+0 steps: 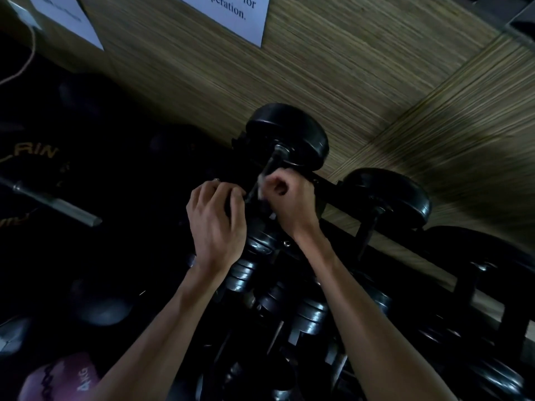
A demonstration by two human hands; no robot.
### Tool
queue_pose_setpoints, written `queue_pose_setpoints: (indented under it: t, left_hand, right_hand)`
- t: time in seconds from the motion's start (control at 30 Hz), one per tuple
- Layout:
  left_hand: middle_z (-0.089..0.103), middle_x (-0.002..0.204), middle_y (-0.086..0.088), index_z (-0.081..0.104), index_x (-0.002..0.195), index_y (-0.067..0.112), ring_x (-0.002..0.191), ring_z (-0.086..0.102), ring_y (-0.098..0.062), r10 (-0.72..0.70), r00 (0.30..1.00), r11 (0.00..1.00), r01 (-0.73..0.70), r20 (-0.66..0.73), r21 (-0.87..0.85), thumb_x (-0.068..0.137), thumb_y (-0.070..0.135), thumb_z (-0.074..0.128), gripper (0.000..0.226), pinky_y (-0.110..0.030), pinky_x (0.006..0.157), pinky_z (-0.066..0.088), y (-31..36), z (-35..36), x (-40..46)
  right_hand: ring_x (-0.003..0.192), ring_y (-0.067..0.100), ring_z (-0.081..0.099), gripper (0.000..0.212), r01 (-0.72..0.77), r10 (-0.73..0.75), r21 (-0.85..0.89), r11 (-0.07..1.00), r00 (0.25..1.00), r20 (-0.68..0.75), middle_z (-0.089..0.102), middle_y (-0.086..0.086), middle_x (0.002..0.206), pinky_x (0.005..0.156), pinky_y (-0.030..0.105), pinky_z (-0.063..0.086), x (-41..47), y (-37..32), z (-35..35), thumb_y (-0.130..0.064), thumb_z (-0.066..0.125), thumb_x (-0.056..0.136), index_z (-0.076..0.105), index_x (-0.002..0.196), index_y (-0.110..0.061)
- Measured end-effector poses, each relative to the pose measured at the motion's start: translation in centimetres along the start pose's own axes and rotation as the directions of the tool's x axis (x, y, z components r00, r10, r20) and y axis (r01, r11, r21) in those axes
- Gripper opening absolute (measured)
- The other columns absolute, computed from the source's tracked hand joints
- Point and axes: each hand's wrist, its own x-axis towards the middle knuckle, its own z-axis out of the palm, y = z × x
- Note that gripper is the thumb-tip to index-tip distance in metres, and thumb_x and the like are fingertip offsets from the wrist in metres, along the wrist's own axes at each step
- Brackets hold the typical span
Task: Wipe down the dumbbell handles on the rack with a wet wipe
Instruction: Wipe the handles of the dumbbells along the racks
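Dumbbell handle (pixel 267 169), a dark bar on the rack's top tier, runs down from one round black weight head (pixel 289 134) toward both hands. The right hand (pixel 289 201) is clenched around the lower handle with a sliver of white wet wipe (pixel 261 183) showing at its fingers. The left hand (pixel 215 221) is curled over something dark just beside it; what it holds is too dim to tell. Two round heads stand on the top tier, the second (pixel 388 195) well to the right on the black rack (pixel 333 189). Below the wrists, several stacked-plate dumbbells (pixel 309 316) crowd closely together. A pink weight (pixel 62 377) lies at lower left. Behind is a striated wood-grain wall (pixel 318 68) bearing two white paper notices (pixel 231 13).
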Motion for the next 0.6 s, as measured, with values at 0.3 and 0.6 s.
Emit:
queue_pose_setpoints:
  t: [0.3, 0.6]
  left_hand:
    - [0.068, 0.1, 0.0, 0.073, 0.095, 0.015, 0.107, 0.061, -0.023, -0.024, 1.0, 1.0, 0.024, 0.001, -0.019, 0.102, 0.034, 0.035, 0.043, -0.041, 0.099, 0.041, 0.2, -0.3, -0.2]
    - [0.068, 0.095, 0.0, 0.07, 0.091, 0.015, 0.1, 0.062, -0.022, -0.017, 1.0, 1.0, 0.017, 0.013, -0.018, 0.102, 0.036, 0.031, 0.045, -0.041, 0.095, 0.042, -0.2, 0.0, -0.1]
  right_hand:
    - [0.07, 0.004, 0.063, 0.015, 0.067, -0.081, -0.102, 0.993, 0.988, -0.135, 0.066, -0.001, 0.083, 0.064, 0.01, 0.048, 0.8, -1.2, -0.5, -0.02, 0.066, 0.096, 0.07, 0.086, -0.009]
    - [0.081, 0.009, 0.067, 0.012, 0.056, -0.053, -0.003, 0.998, 0.962, 0.267, 0.067, -0.002, 0.092, 0.074, 0.017, 0.053, -1.2, 0.7, -0.9, -0.014, 0.074, 0.088, 0.076, 0.097, -0.007]
